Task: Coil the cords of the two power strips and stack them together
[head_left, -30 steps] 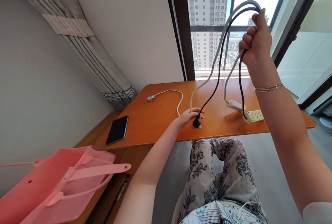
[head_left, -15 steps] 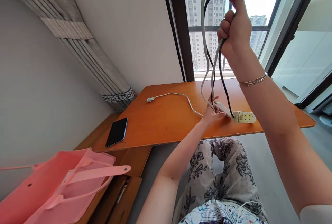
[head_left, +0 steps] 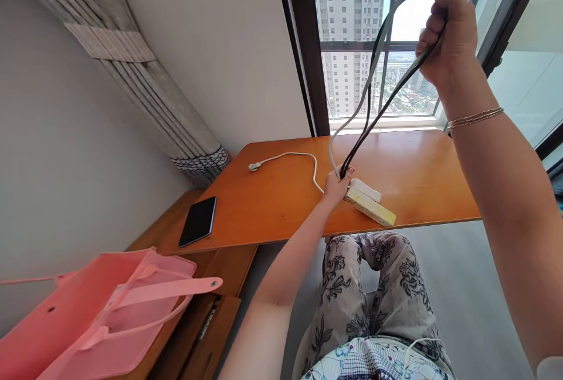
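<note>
Raised in front of the window, my right hand is closed round the upper end of a loop of white and black power cords. My left hand grips the lower end of the same cords just above the table. The cords run taut between both hands on one side and bow out on the other. Beside my left hand, a yellowish power strip and a white power strip lie close together near the table's front edge. A white cord ending in a plug trails left across the tabletop.
The orange-brown wooden table stands before my knees. A dark tablet lies at its left end. An open pink bag sits at lower left by a wooden drawer. A gathered curtain hangs on the left.
My right hand has moved right and slightly down, pulling the cord loop straighter. My left hand has shifted left, and the power strips have been drawn left and turned.
</note>
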{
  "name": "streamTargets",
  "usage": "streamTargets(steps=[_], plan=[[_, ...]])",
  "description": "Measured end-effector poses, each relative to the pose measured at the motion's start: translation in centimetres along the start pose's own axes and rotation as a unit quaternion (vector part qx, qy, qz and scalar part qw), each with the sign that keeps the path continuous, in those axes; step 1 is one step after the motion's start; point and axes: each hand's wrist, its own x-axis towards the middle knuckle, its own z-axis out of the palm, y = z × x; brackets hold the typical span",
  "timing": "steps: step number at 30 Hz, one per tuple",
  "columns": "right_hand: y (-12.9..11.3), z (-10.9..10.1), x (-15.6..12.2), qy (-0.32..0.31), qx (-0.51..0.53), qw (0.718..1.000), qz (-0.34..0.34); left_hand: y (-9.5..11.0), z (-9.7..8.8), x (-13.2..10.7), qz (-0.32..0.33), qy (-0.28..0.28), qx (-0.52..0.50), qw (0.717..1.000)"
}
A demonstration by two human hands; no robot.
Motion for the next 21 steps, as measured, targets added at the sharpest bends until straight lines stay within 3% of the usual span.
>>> streamTargets(steps=[3, 6, 10, 12, 13, 15, 18, 21], plan=[[-0.5, -4.0, 1.1, -0.009, -0.126, 0.986, 0.106, 0.3, -3.7, 0.8, 0.022, 0.019, 0.155, 0.987], [-0.6, -7.3, 1.3, -0.088, -0.296, 0.939, 0.154, 0.4, -6.0, 1.1, 0.039, 0.018, 0.263, 0.964], [-0.6, -9.6, 0.9, -0.171, -0.464, 0.834, 0.244, -0.1, -7.1, 1.2, 0.043, 0.015, 0.312, 0.949], [-0.5, -9.9, 0.6, -0.185, -0.478, 0.814, 0.274, -0.5, -7.2, 1.2, 0.044, 0.022, 0.302, 0.952], [-0.4, -9.9, 0.4, -0.195, -0.457, 0.824, 0.273, -0.6, -7.2, 1.2, 0.039, 0.024, 0.29, 0.956], [0.0, -9.5, 0.1, -0.197, -0.37, 0.879, 0.227, -0.8, -7.3, 1.3, 0.01, 0.018, 0.244, 0.97], [0.7, -8.4, 0.2, -0.102, -0.227, 0.959, 0.135, -0.5, -7.6, 1.1, -0.032, -0.043, 0.137, 0.989], [1.6, -7.5, 0.9, -0.01, -0.179, 0.98, 0.083, 0.2, -7.9, 0.6, -0.03, -0.113, 0.063, 0.991]])
